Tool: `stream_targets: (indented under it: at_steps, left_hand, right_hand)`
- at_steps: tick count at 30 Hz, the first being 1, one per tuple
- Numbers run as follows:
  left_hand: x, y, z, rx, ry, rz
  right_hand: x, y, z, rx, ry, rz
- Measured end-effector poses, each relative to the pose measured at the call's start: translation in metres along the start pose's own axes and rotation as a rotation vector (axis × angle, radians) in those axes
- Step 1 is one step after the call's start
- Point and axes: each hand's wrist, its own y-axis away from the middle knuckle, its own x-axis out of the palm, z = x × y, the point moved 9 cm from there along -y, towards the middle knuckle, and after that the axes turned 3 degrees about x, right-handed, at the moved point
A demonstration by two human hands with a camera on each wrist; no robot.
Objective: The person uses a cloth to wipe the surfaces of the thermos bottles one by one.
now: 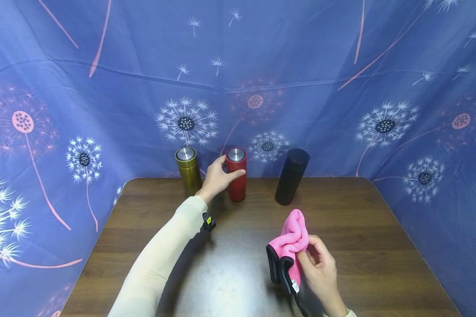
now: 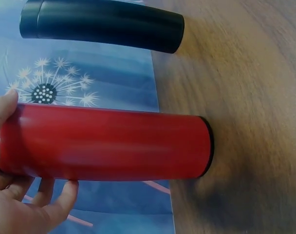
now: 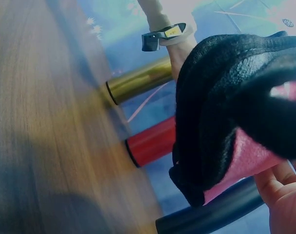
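Red flask [image 1: 237, 188] is lidded, its inside hidden

On my feed, the middle bottle [image 1: 237, 188] is between the left bottle [image 1: 189, 174] and right bottle [image 1: 291, 179], backdrop [image 1: 321, 110] behind. The cloth [image 1: 291, 240] is before the right bottle, over the table [image 1: 365, 237].

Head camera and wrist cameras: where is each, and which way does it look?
Head: worn there, facing forward and down at the table, gold bottle, red bottle, black bottle and pink cloth; left arm, left fingers, right fingers show.
Left wrist: worn there, facing the red bottle; left fingers show.
Right wrist: worn there, facing the pink cloth, bottles behind; right fingers, left arm show.
Both wrist views share the red and black bottles.
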Motion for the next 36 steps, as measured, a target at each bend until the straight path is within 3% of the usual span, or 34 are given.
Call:
stream_targets:
  at_steps: [10,16,23,36]
  left_hand:
    - [0.007,0.001,-0.003,0.009,-0.025,0.052]
    - [0.004,0.011,-0.002,0.008,-0.025,0.037]
    - [-0.011,0.044,-0.008,-0.004,0.041,-0.004]
    - [-0.027,0.114,-0.037,0.081,0.102,-0.028]
  right_hand:
    - [-0.001,0.003,-0.003,0.031,0.014,-0.013]
    - [-0.003,0.004,-0.001,0.028,0.002,-0.021]
    - [-0.01,0.006,-0.001,0.045,0.046,-0.054]
    - [-0.005,0.005,0.002,0.021,0.005,-0.029]
